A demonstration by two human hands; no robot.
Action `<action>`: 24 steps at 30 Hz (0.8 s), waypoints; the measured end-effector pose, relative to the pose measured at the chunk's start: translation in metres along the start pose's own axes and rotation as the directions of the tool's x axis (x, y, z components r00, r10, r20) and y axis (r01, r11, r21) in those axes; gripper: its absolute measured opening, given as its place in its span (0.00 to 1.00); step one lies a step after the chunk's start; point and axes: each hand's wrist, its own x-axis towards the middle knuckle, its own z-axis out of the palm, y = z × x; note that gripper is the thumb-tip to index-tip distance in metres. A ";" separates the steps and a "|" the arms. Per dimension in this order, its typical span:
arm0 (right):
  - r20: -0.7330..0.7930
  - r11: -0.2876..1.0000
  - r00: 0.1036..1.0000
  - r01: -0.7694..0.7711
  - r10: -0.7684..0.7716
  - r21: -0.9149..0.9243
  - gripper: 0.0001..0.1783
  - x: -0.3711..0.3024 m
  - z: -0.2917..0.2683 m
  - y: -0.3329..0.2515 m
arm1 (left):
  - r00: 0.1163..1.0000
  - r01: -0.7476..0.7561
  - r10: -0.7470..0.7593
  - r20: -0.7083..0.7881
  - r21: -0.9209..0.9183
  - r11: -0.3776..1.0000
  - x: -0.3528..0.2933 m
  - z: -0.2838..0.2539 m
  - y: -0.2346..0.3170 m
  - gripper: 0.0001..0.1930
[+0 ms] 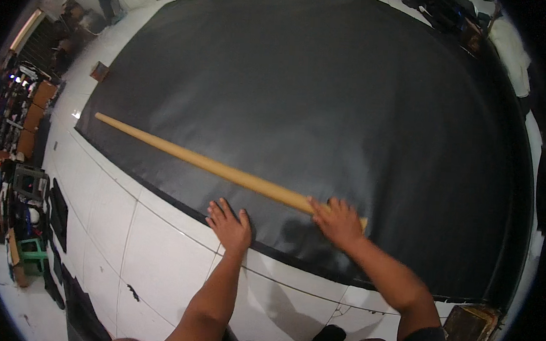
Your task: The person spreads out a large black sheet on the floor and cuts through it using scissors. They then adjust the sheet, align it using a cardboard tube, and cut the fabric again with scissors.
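A large black sheet (301,98), smooth like leatherette, lies spread over the floor in front of me. Across its near part runs a long tan cardboard tube (223,170), slanting from the far left toward my right side. My right hand (339,223) is closed over the tube close to its right end, fingers bent across the top. On the sheet's near edge my left hand (230,227) rests flat, fingers spread, apart from the tube and holding nothing. The sheet's surface shows soft ripples at the right.
White floor tiles (158,245) border the sheet. A brown box (471,329) stands by its near right corner, and a small brown block (99,71) by its left edge. Along the left are a green stool (32,250), a grey stool (30,182) and black scraps (83,309).
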 end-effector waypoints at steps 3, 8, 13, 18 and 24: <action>0.003 0.996 0.999 -0.054 0.054 0.073 0.32 0.052 -0.016 0.060 | 0.999 -0.011 0.011 -0.048 0.000 1.000 0.001 -0.005 0.001 0.35; 0.029 0.983 0.983 -0.180 0.180 0.032 0.31 0.105 -0.037 0.115 | 0.999 0.006 -0.007 -0.040 -0.008 1.000 0.004 -0.006 0.002 0.36; 0.009 0.934 0.938 -0.346 0.347 0.084 0.30 0.165 -0.053 0.157 | 0.999 -0.012 0.010 -0.046 -0.051 0.999 0.007 -0.015 0.007 0.36; -0.020 0.832 0.844 -0.524 0.536 0.183 0.31 0.213 -0.040 0.183 | 1.000 0.000 -0.001 -0.014 -0.057 0.998 0.005 -0.009 0.013 0.36; 0.064 0.762 0.803 -0.585 0.592 0.278 0.31 0.105 -0.043 0.164 | 1.000 0.005 -0.004 -0.029 0.016 1.000 0.006 -0.012 -0.006 0.36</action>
